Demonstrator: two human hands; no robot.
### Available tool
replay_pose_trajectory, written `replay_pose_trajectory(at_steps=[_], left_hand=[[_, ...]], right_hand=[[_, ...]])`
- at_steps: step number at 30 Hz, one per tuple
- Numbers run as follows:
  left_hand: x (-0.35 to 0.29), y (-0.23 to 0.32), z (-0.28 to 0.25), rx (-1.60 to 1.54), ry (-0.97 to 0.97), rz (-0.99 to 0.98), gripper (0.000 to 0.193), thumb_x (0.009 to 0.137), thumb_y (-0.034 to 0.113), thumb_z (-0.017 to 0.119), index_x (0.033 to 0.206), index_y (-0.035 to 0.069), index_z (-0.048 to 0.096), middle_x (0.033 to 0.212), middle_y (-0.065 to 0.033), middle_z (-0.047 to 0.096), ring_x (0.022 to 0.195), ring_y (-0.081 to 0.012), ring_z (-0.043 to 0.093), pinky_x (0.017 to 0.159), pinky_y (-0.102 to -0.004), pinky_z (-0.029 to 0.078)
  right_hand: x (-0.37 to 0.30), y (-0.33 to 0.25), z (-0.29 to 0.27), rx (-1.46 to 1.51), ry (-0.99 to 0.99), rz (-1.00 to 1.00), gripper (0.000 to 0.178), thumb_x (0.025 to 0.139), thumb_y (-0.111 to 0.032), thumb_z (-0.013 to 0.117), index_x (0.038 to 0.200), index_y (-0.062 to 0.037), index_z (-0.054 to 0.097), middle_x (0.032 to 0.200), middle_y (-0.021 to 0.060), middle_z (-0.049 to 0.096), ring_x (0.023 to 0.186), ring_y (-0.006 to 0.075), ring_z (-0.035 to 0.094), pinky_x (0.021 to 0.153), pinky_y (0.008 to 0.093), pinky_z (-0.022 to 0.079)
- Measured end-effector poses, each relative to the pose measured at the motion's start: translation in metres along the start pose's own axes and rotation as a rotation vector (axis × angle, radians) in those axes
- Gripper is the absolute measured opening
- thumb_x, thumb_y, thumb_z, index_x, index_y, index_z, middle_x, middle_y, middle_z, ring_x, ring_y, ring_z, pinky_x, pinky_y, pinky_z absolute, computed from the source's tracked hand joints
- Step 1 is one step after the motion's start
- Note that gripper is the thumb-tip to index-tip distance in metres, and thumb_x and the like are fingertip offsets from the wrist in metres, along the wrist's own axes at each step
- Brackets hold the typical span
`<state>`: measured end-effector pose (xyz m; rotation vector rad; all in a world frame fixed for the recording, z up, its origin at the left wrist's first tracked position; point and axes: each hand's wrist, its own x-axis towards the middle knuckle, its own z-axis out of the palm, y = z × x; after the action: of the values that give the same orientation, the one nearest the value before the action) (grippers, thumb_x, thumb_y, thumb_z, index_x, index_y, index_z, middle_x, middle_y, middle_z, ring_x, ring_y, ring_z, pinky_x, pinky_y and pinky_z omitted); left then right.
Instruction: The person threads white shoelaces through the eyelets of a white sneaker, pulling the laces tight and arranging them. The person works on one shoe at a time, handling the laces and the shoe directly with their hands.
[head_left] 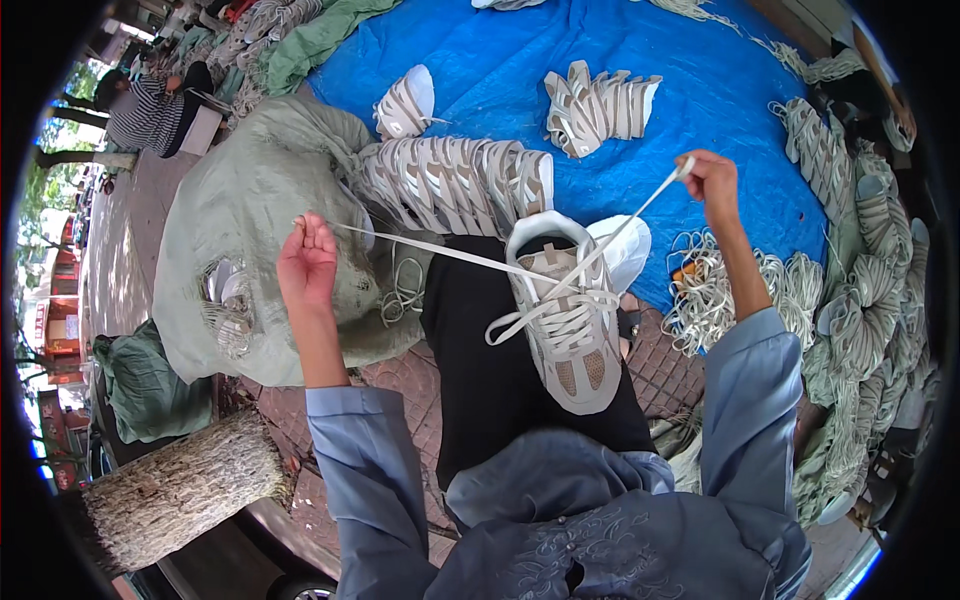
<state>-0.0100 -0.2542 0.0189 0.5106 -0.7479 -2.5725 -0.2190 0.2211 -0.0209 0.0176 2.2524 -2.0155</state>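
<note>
A beige and white sneaker upper (567, 330) rests on my black-trousered lap, toe towards me. White lacing crosses its front, and a loop hangs off its left side. My left hand (307, 262), fingers closed, pinches one end of the shoelace (430, 246) and pulls it out to the left. My right hand (710, 186) grips the lace's other end, raised up to the right. Both lace ends run taut and cross over the tongue. Beside the upper's collar a white piece (622, 250) sticks out, partly hidden behind it.
A row of stacked shoe uppers (455, 180) lies beyond my lap. More uppers (598, 108) sit on the blue tarp (690, 60). White lace bundles (700, 295) lie right. A bulging sack (250, 190) and tree trunk (185, 485) stand left. Another person (150, 110) sits far left.
</note>
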Motion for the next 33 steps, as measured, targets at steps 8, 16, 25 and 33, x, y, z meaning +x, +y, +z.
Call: replay_pose_trajectory(at_steps=[8,16,25,33], left_hand=[[-0.022,-0.061,0.014,1.951,0.122,0.807,0.018,0.076,0.007,0.059,0.093,0.005,0.058,0.081,-0.0109,0.058,0.073,-0.0258,0.057,0.064,-0.0327,0.045],[-0.133,-0.174,0.072,1.902,-0.608,0.483,0.021,0.063,0.010,0.069,0.080,0.006,0.057,0.073,-0.0072,0.054,0.068,-0.0253,0.054,0.058,-0.0351,0.045],[-0.113,-0.162,0.081,1.496,-0.638,-0.005,0.008,0.072,0.002,0.060,0.073,0.003,0.052,0.071,-0.0040,0.055,0.054,-0.0133,0.051,0.052,-0.0268,0.041],[-0.099,-0.150,0.078,1.080,-0.600,-0.543,0.011,0.076,0.000,0.056,0.087,0.002,0.054,0.071,0.0000,0.057,0.063,-0.0046,0.049,0.056,-0.0210,0.041]], right_hand=[[0.017,0.044,-0.070,-0.720,-0.017,-0.102,0.020,0.066,-0.016,0.065,0.082,-0.0034,0.065,0.061,0.0043,0.058,0.044,0.0139,0.050,0.044,0.0266,0.039],[-0.084,-0.037,0.056,-0.552,-0.522,-0.850,0.029,0.056,-0.004,0.069,0.084,-0.0092,0.063,0.079,0.0051,0.061,0.083,0.0219,0.056,0.071,0.0331,0.042],[-0.102,-0.032,0.081,-0.598,-0.815,-0.836,0.020,0.055,-0.004,0.067,0.073,-0.0115,0.063,0.071,0.0020,0.056,0.080,0.0180,0.053,0.071,0.0305,0.040],[-0.082,-0.043,0.060,-0.619,-0.678,-0.875,0.016,0.058,-0.002,0.065,0.072,-0.0101,0.063,0.071,0.0041,0.056,0.078,0.0194,0.053,0.072,0.0314,0.039]])
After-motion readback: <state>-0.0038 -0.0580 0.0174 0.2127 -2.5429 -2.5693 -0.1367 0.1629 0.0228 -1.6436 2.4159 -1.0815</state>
